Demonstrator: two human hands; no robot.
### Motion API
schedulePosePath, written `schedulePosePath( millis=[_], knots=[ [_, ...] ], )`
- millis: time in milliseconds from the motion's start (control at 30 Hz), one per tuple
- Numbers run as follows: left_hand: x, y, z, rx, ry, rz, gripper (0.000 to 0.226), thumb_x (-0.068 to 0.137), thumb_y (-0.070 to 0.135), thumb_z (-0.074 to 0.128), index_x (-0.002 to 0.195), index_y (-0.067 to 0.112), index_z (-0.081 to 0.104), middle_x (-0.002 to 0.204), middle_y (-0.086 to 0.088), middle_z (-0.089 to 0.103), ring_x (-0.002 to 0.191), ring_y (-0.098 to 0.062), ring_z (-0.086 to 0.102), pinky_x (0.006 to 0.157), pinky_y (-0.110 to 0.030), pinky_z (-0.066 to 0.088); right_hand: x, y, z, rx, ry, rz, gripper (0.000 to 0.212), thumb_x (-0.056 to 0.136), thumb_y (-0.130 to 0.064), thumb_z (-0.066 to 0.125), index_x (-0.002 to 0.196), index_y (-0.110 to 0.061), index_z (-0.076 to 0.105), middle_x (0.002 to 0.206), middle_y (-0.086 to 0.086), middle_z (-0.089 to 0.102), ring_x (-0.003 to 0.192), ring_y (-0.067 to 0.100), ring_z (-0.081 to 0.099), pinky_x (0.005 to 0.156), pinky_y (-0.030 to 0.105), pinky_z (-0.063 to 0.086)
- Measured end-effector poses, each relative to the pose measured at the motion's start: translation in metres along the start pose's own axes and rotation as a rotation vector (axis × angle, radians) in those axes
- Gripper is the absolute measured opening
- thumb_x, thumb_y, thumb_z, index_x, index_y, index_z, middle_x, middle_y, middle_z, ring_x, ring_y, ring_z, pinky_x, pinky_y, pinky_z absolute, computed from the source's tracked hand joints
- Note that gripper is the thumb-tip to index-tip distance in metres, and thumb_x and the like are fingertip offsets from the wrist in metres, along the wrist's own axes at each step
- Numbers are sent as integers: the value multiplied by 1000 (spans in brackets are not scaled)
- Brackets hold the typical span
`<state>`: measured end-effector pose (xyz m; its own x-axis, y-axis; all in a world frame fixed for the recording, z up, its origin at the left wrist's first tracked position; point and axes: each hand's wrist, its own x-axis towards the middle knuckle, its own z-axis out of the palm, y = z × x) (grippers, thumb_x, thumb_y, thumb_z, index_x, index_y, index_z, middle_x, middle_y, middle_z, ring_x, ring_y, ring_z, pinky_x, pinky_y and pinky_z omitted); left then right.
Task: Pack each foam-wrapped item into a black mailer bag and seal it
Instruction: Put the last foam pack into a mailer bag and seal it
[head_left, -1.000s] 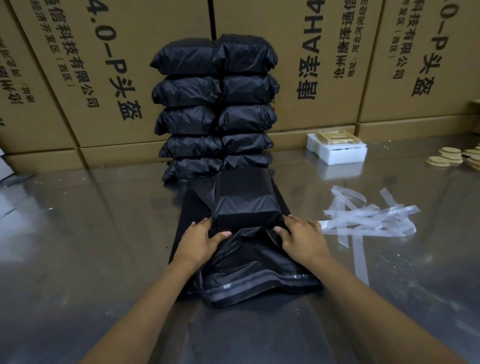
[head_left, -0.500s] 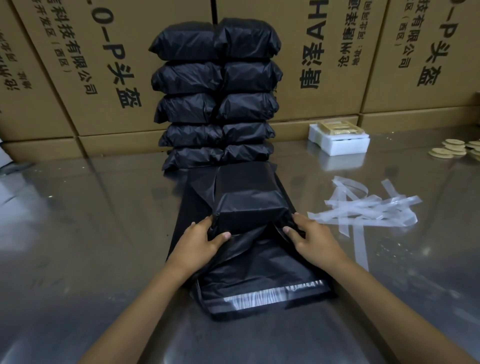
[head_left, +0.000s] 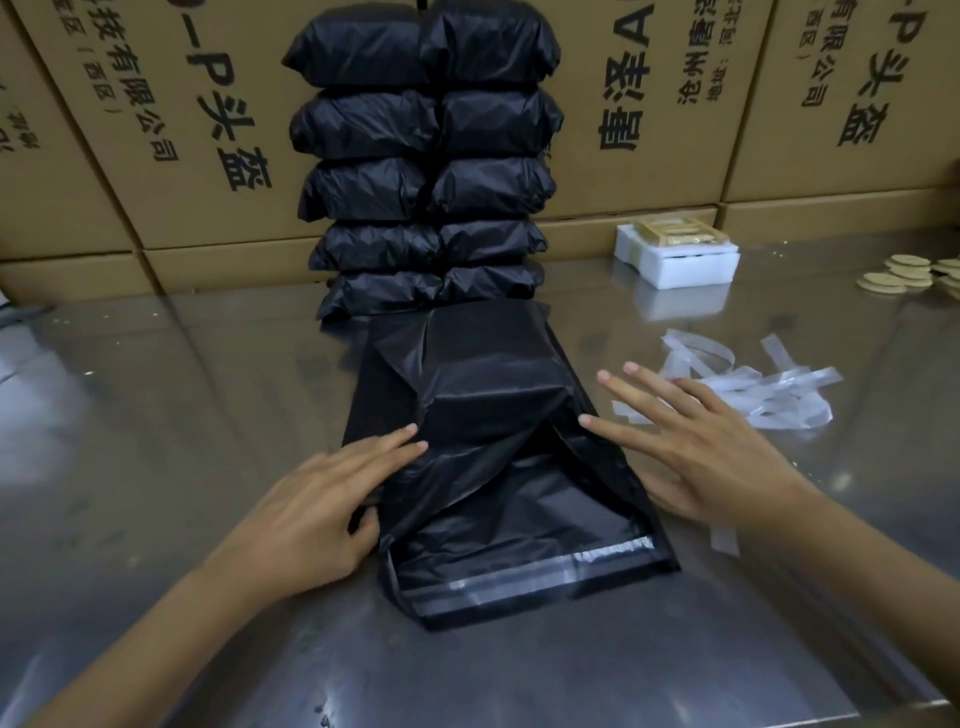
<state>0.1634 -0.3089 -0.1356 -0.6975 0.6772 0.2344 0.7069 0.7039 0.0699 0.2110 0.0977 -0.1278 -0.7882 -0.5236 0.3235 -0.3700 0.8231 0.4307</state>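
Packing warehouse: stacked cartons (head_left: 156, 130), sealed mailer bags (head_left: 426, 156), steel table (head_left: 156, 415).

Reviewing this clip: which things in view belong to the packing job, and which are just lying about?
Job: black mailer bag, left hand, right hand, stack of sealed bags, foam-wrapped item.
Lying about: peeled strips, round discs, cardboard boxes.

Dim, soft light — glare on the table (head_left: 156, 415) — edges bowed.
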Motion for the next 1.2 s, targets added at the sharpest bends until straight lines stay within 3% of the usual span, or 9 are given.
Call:
schedulePosePath(
  millis=[200, 333, 400, 467, 567, 633, 867, 1033, 1200],
  knots=[
    [9, 18, -1, 2, 127, 176, 71, 85, 27, 70, 150, 24, 43, 163, 14, 22, 152, -5, 10, 117, -21, 17, 4, -16, -14, 122, -20, -104, 88, 71, -14, 69, 153, -30, 42, 166, 3, 24, 153, 25, 23, 112, 42, 26],
    [16, 24, 14, -368, 255, -5, 40, 90, 14, 68, 127, 30, 67, 137, 19, 56, 131, 3, 49, 102, -19, 43, 10, -31, -10, 564, 36, 119, 65, 69, 1, 57, 127, -27, 68, 133, -2, 67, 129, 18, 57, 101, 31, 47],
    [25, 29, 12, -693, 382, -270, 12, 91, 34, 69, 97, 30, 77, 100, 1, 77, 91, -8, 68, 81, -36, 55, 15, -35, -12, 867, 82, 363, 33, 86, -19, 52, 107, -37, 69, 100, -8, 74, 97, 15, 69, 80, 23, 52],
    [36, 29, 6, -849, 451, -396, 45, 87, 53, 60, 97, 11, 74, 85, -12, 73, 75, -16, 66, 75, -44, 59, 23, -38, -14, 1063, 116, 541, 33, 96, -53, 47, 99, -28, 69, 86, 5, 73, 81, 21, 68, 77, 39, 54],
    [42, 30, -10, -971, 483, -342, 43, 97, 50, 51, 129, 26, 64, 114, 12, 72, 105, -7, 68, 89, -26, 56, 32, -41, -19, 1226, 255, 642, 45, 90, -63, 47, 94, -25, 69, 89, 11, 73, 84, 30, 68, 82, 44, 56],
    [43, 28, -13, -1044, 485, -328, 42, 99, 50, 49, 137, 35, 57, 125, 16, 67, 116, -10, 64, 100, -35, 50, 34, -41, -23, 1323, 287, 667, 48, 90, -62, 48, 96, -20, 69, 98, 20, 71, 93, 37, 67, 88, 53, 54],
    [45, 25, -12, -1236, 516, -501, 41, 77, 67, 69, 102, 34, 69, 113, 15, 70, 111, -9, 65, 94, -29, 47, 38, -34, -30, 1505, 464, 720, 14, 100, -27, 58, 102, -29, 72, 100, -12, 77, 95, 3, 72, 78, 14, 55],
    [70, 26, -27, -1390, 568, -568, 12, 93, 43, 66, 94, 33, 74, 112, 6, 75, 106, -14, 70, 95, -40, 51, 60, -22, -30, 1464, 443, 815, 16, 102, -24, 58, 102, -13, 70, 92, -1, 76, 86, 5, 71, 75, 18, 56],
    [89, 9, -26, -1085, 564, -693, 22, 97, 39, 62, 94, 18, 66, 99, -6, 73, 99, -25, 68, 97, -50, 51, 84, -19, -18, 1304, 260, 937, 25, 104, -26, 54, 91, -6, 62, 81, 0, 65, 79, 14, 61, 64, 23, 44]
  ],
)
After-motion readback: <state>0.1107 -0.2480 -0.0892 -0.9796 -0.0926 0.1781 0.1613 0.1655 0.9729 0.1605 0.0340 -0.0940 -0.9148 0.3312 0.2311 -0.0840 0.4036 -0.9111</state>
